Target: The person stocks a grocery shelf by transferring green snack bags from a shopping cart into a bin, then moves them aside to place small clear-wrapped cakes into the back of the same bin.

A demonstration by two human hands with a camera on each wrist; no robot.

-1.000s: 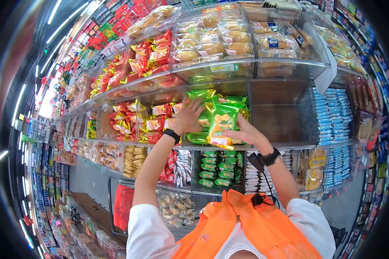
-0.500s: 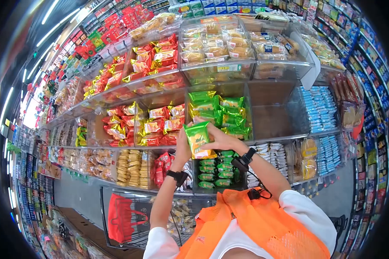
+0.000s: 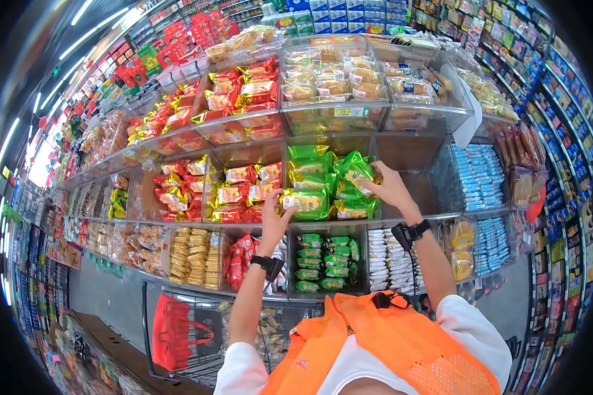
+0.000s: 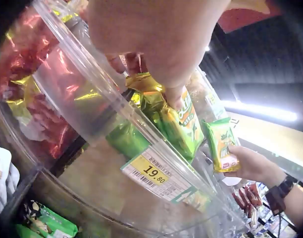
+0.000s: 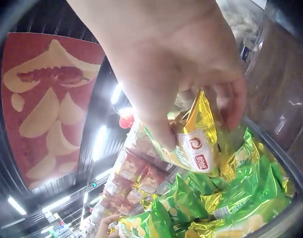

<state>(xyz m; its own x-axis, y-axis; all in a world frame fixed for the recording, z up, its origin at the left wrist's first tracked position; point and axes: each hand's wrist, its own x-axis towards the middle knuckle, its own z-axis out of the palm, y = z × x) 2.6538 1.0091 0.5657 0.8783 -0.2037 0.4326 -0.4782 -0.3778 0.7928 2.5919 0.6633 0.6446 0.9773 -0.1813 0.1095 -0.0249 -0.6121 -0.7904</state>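
Green-and-gold snack packets lie in two columns in a clear bin (image 3: 329, 220) at the middle of the head view. My left hand (image 3: 275, 217) (image 4: 156, 39) pinches the left end of a packet (image 3: 306, 203) (image 4: 183, 124) at the bin's front left, thumb on one side and fingertips on the other. Over the right column, my right hand (image 3: 395, 187) (image 5: 176, 59) grips a tilted packet (image 3: 356, 170) (image 5: 198, 151) by its gold end, between thumb and fingers. More green packets (image 5: 240, 198) lie under it in the right wrist view.
Red packets (image 3: 234, 194) fill the bins to the left; a brown-lined bin (image 3: 412, 187) adjoins on the right. Smaller green packs (image 3: 336, 260) sit in the lower tier. A price tag (image 4: 154, 173) is on the bin front. A cart with a red bag (image 3: 171, 332) stands below.
Both hands were together on one packet at the bin's front edge. They have since parted, the left on a packet at front left, the right further back and right with a packet.
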